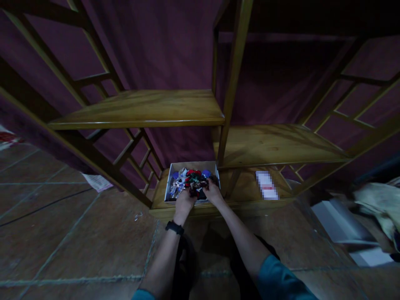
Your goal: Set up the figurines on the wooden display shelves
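A shallow white box (171, 173) stands on the bottom shelf of a wooden shelving unit, filled with a jumble of small red, purple, silvery and dark items (191, 177) whose kind is too unclear to name. Both of my hands reach into its front part. My left hand (185, 201), below a black wristband, has its fingers bent around a dark red and black bunch (197, 191). Against the right side of that bunch, my right hand (213, 192) closes its fingers too. The fingertips of both hands are partly hidden among the items.
Above the box runs a wooden shelf (140, 108); an upright post (233, 79) rises at its right. A blurred white and red item (266, 185) lies on the bottom shelf at right. Grey-white boards (342, 221) and a pale cloth (376, 204) lie on the right-hand floor.
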### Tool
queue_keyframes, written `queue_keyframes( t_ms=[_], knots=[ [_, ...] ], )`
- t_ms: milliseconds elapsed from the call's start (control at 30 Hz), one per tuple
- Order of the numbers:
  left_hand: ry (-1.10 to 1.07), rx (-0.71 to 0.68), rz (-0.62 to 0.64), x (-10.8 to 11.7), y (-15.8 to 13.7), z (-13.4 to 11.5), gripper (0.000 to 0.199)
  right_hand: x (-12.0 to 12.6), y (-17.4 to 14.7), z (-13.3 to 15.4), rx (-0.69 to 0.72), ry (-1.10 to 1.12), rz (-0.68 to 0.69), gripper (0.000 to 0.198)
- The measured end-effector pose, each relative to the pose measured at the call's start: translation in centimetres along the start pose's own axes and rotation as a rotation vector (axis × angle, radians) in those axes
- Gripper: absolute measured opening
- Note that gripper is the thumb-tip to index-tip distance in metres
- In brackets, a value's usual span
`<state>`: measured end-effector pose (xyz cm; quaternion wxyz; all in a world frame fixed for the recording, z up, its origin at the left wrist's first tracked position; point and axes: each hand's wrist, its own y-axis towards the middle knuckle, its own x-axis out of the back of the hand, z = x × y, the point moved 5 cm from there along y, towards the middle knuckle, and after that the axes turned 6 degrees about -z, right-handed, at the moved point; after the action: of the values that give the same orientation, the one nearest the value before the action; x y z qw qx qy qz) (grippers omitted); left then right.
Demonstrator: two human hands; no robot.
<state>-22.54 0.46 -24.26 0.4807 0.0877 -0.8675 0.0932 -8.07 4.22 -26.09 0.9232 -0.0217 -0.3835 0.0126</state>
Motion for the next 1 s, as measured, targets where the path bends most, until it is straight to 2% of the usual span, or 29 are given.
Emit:
queue_keyframes(
  t_ms=[100,200,333,433,567,667,800,933,1000],
  knots=[
    [0.068,-0.04,-0.009,-0.5,0.0,-0.4,0.029,0.5,-0.5,-0.4,0.027,0.016,-0.009,0.052],
    [0.126,-0.047,-0.079,-0.8,0.4,-0.6,0.03,1.3,-1.3,-0.9,0.041,-0.041,-0.015,0.039],
    [0.086,-0.048,-0.131,-1.2,1.0,-0.8,0.029,1.5,-2.0,-1.1,0.071,-0.11,0.074,0.024],
    [0.069,-0.063,-0.112,-1.0,1.0,-0.7,0.026,1.0,-2.4,-0.5,0.167,-0.162,0.164,0.021],
    [0.08,-0.075,-0.053,-0.1,0.3,-0.7,0.035,0.6,-3.1,0.4,0.263,-0.231,0.223,0.024],
    [0.151,-0.105,-0.099,1.0,-0.9,-1.2,0.039,0.7,-3.9,0.7,0.289,-0.276,0.205,0.026],
    [0.251,-0.1,-0.159,1.8,-2.1,-2.4,0.038,0.8,-5.5,1.1,0.392,-0.359,0.173,0.032],
    [0.156,-0.279,-0.241,1.0,-2.4,-5.1,0.033,1.0,-6.7,0.7,0.469,-0.435,0.163,0.04],
    [0.047,-0.327,-0.213,0.0,-2.3,-6.2,0.032,1.1,-6.9,0.3,0.492,-0.456,0.173,0.044]
  ],
)
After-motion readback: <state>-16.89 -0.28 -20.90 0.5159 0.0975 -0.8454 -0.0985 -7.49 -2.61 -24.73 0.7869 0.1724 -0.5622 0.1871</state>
